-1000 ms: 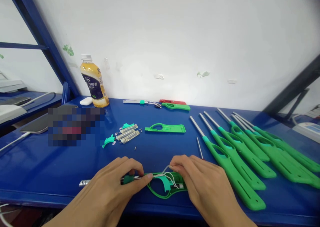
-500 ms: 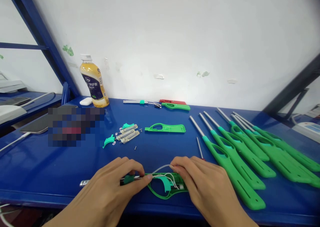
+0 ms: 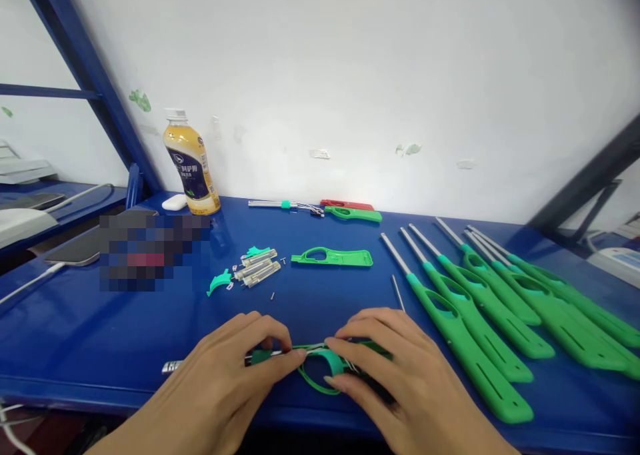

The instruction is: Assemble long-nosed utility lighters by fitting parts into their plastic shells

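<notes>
The work in hand was judged to be the seating of inner parts in an open lighter handle [image 3: 320, 388], which lay near the front edge of the blue table [image 3: 165, 325], between and beneath both hands. The left hand [image 3: 227, 361] was curled nearly closed around the front of the handle, thumb lying along it beside the finger loop; the tip of a metal tube [image 3: 172, 367] showed beyond its far side. The right hand [image 3: 400, 368] was partly open over the rear of the handle, index fingertip and thumb tip apart on either side of the teal trigger [image 3: 332, 361]; whether it gripped the trigger or only pressed on the parts could not be told. White wires [image 3: 351, 367] were partly visible under the right fingers, their ends hidden. In the inspector's judgement, the next move called for the left hand to hold the tube end steady while the right tucked wires and trigger down, clear of the rim. A matching handle half [image 3: 345, 258] lay apart behind the hands, a loose screw [image 3: 273, 296] to the left and a screwdriver [image 3: 397, 291] to the right, none of them touched.
</notes>
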A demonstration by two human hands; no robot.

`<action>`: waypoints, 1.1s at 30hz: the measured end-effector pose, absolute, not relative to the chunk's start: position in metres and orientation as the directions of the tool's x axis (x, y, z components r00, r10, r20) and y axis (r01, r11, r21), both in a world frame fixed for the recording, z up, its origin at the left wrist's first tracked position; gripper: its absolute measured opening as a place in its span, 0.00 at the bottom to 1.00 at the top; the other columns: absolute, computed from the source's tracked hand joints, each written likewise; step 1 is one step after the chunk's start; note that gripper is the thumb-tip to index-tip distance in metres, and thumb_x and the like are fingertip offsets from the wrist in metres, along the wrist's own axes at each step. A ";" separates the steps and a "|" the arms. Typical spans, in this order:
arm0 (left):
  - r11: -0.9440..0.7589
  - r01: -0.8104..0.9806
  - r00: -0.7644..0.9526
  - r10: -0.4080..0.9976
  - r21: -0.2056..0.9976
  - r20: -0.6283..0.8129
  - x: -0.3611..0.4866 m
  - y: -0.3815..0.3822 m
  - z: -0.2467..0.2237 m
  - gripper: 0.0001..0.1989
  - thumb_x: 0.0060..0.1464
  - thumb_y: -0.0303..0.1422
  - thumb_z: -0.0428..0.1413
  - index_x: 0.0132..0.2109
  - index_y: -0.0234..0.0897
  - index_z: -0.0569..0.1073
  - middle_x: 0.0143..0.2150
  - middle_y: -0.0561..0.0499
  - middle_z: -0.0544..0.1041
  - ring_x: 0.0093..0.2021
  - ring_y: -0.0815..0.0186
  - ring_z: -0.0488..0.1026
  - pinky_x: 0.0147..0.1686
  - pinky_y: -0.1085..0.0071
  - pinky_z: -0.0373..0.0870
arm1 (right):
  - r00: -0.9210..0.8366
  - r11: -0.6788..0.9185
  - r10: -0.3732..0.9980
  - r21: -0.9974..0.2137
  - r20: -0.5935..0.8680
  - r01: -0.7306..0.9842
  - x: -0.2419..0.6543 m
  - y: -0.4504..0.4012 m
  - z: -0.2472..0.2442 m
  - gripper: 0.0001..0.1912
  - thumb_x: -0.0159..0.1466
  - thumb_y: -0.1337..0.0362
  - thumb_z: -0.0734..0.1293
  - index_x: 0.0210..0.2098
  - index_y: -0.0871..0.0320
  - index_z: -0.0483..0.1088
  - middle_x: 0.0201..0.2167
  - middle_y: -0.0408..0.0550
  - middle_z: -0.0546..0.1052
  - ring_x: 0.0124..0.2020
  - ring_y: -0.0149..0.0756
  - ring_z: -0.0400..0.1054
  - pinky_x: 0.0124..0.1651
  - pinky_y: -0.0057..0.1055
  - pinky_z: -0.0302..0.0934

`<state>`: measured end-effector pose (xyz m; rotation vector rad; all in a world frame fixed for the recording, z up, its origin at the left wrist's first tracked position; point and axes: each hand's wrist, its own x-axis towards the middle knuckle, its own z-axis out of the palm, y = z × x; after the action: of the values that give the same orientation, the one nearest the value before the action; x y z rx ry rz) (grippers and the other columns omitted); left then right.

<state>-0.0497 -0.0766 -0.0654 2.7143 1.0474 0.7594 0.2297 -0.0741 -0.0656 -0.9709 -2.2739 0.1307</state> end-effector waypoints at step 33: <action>-0.648 0.662 0.491 0.754 0.376 0.437 -0.045 -0.075 -0.076 0.13 0.80 0.34 0.52 0.62 0.53 0.77 0.55 0.54 0.79 0.51 0.66 0.79 0.53 0.72 0.77 | -0.451 0.706 0.653 -0.271 0.608 0.655 0.234 -0.069 -0.071 0.12 0.81 0.55 0.64 0.56 0.50 0.76 0.48 0.44 0.83 0.48 0.40 0.77 0.55 0.39 0.65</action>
<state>-0.0452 -0.0746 -0.0755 2.5734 1.2326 0.8736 0.2342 -0.0689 -0.0711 -0.9907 -2.1998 -0.0035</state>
